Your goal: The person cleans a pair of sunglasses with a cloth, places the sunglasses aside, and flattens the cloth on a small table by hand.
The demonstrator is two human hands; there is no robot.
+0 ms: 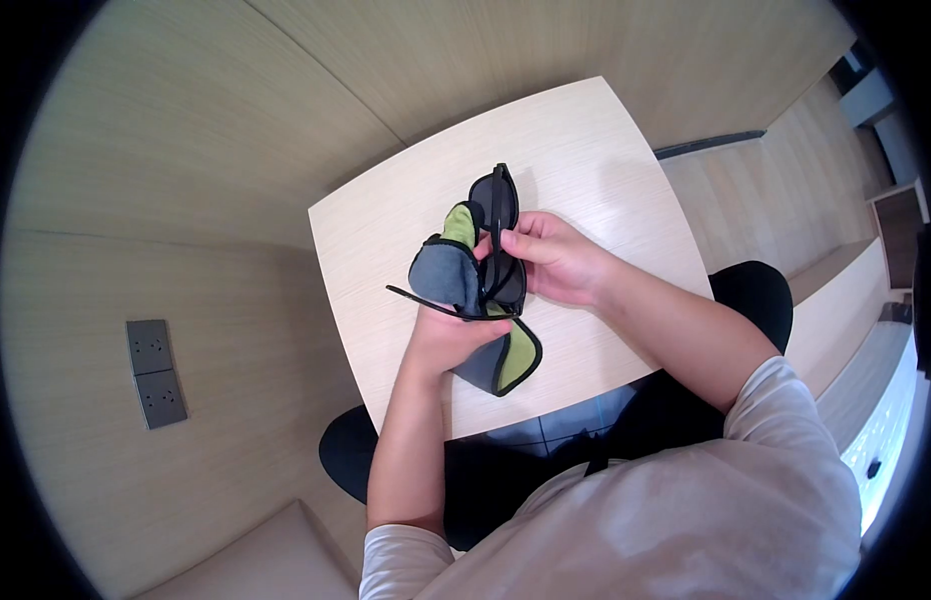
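A pair of black sunglasses (500,205) with dark lenses is held above the table, turned on its side. One temple arm reaches out to the left. My right hand (561,255) is closed on the sunglasses, the thumb pressing the frame near its middle. A soft grey cloth piece with green lining and black edging (444,272), which looks like a pouch, drapes over my left hand (448,340). That hand is closed around it, its fingers mostly hidden under the cloth, its thumb by the lower end of the sunglasses. A flap of the cloth hangs below the thumb.
Under my hands is a small light wooden table (626,150). A wood panel wall runs along its far and left sides, with dark power sockets (157,374) at left. My legs (751,295) are beneath the table. A beige seat (261,560) is at lower left.
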